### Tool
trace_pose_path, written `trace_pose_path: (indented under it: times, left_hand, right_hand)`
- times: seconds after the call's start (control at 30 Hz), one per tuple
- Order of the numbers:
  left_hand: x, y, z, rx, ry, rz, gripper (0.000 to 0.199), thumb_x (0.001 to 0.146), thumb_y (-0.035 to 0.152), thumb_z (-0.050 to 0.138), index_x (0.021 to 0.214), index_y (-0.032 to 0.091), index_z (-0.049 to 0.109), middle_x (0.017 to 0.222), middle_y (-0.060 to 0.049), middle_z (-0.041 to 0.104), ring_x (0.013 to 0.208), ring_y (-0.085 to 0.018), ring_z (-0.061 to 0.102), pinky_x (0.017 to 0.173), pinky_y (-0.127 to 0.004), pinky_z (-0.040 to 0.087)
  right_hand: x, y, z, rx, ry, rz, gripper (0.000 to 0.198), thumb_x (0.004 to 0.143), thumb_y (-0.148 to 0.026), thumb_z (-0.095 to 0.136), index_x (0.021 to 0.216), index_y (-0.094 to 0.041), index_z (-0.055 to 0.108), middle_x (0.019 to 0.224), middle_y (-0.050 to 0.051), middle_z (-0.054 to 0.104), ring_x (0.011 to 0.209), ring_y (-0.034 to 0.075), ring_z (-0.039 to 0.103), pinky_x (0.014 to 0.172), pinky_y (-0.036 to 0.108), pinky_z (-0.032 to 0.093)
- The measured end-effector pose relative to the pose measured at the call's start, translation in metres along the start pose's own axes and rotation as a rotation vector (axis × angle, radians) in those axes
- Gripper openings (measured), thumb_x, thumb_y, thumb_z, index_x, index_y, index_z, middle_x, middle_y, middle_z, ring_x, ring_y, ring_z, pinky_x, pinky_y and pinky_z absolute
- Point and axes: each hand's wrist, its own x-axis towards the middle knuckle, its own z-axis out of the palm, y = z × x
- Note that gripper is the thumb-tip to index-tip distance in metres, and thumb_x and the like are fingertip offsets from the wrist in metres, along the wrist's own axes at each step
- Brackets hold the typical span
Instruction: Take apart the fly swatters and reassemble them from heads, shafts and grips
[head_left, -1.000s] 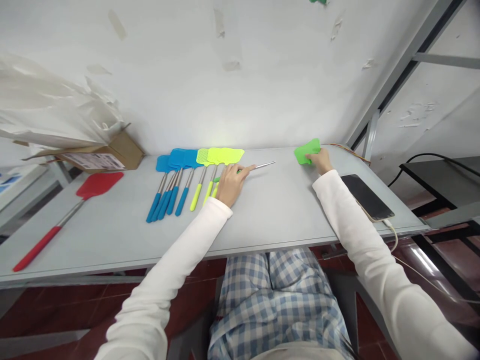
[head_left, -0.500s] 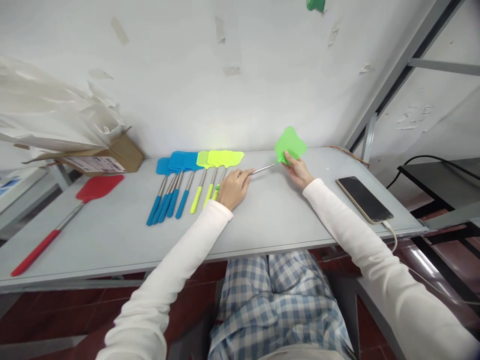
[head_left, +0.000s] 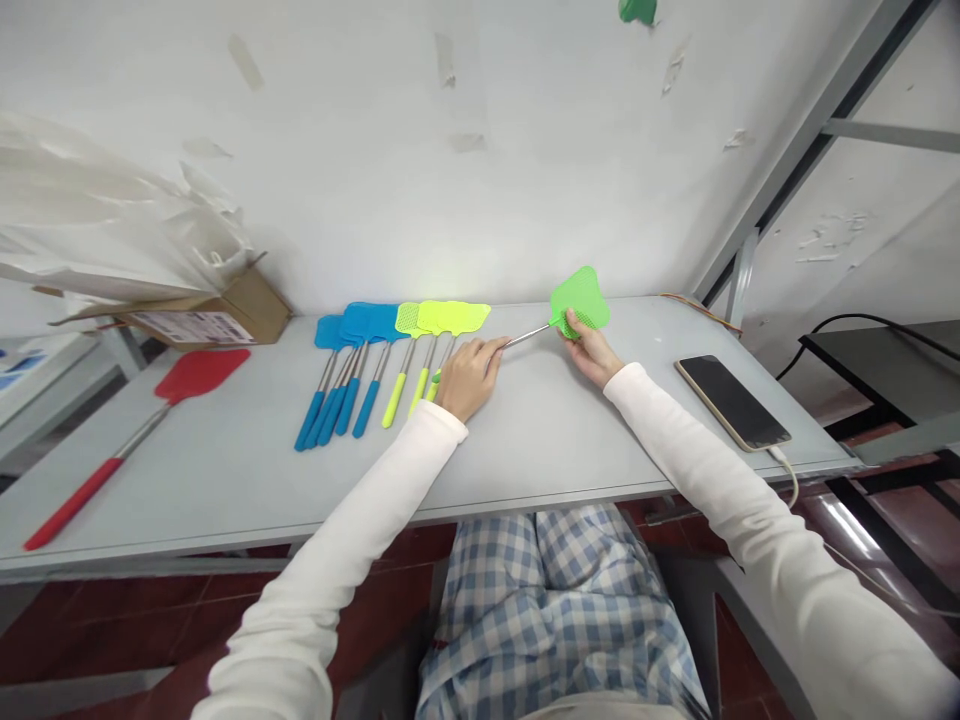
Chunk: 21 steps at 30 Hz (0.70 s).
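Note:
My left hand (head_left: 467, 380) is closed around the handle end of a thin metal rod (head_left: 529, 334), which points up to the right. A green tip pokes out behind this hand; most of the handle is hidden. The rod's far end meets the neck of a bright green fly swatter head (head_left: 582, 294). That head is pinched at its lower edge by my right hand (head_left: 592, 350), thumb on top. Left of my hands lie yellow fly swatters (head_left: 454, 316), partly behind my left hand, and several blue fly swatters (head_left: 367, 322), side by side with handles towards me.
A red fly swatter (head_left: 201, 373) lies on the grey table (head_left: 517, 450) at the left. Behind it stands an open cardboard box (head_left: 255, 309) with white plastic wrapping. At the right lies a phone (head_left: 731, 402) with a white cable plugged in. The wall rises along the back edge.
My right hand has brought the green head slightly down and left and tilted it. The gap between the rod's end and the head's neck has closed. My left hand has hardly moved.

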Motion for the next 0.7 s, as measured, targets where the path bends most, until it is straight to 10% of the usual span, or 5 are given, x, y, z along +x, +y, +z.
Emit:
trace_pose_path:
  times: [0.7]
  left_hand:
    - [0.0012,-0.0001,-0.0025,-0.175,-0.131,-0.034,0.041,0.100,0.028,0.036,0.132,0.021,0.061,0.098,-0.007,0.069,0.095,-0.019,0.064,0.086,-0.031,0.049]
  right_hand:
    - [-0.0098,0.0016,0.0061,-0.098,0.004,-0.115,0.028,0.064,-0.034,0.084,0.084,-0.027,0.066,0.107,-0.004,0.072,0.112,0.014,0.063,0.097,0.027,0.055]
